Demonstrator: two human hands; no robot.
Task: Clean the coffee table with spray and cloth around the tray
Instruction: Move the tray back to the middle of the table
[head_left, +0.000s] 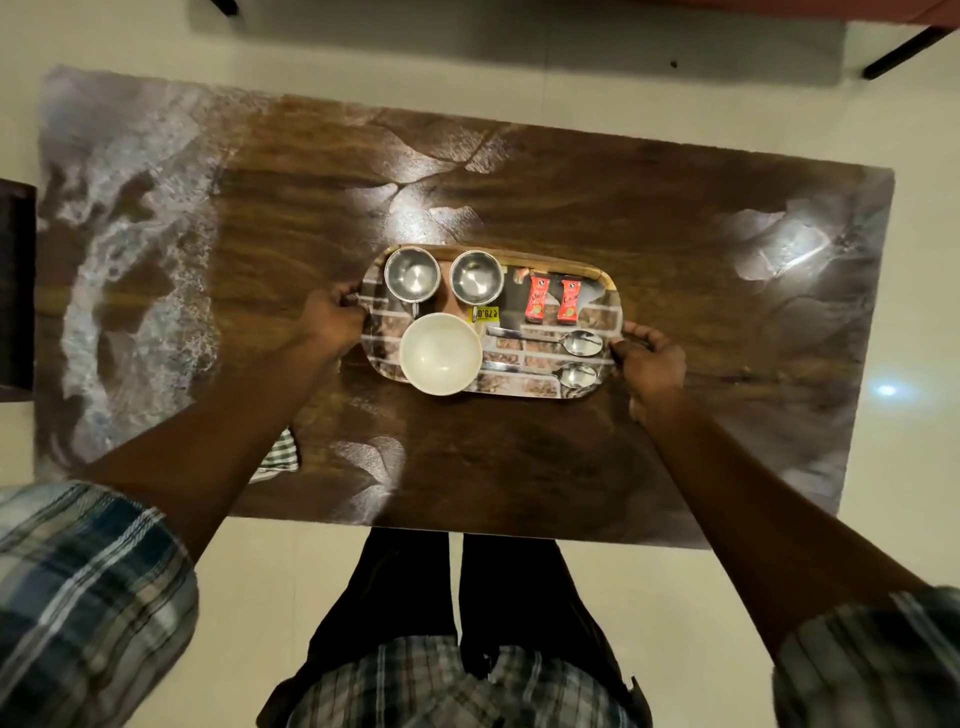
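A rectangular tray (597, 317) with a brick-pattern print sits near the middle of the dark wood coffee table (571, 208). My left hand (332, 317) grips the tray's left end and my right hand (652, 361) grips its right end. On the tray are two steel cups (413, 274), a white bowl (440, 353), two red sachets (551, 300) and two spoons (569, 343). A checked cloth (283, 452) lies on the table near the front edge, partly hidden under my left forearm. No spray bottle is in view.
The table's left end (119, 260) has a pale marbled, sea-foam pattern. Glare spots (789, 244) shine on the right side of the top. Light tiled floor (260, 571) surrounds the table. Dark furniture (13, 286) stands at the far left edge. My legs (457, 587) stand at the table's front edge.
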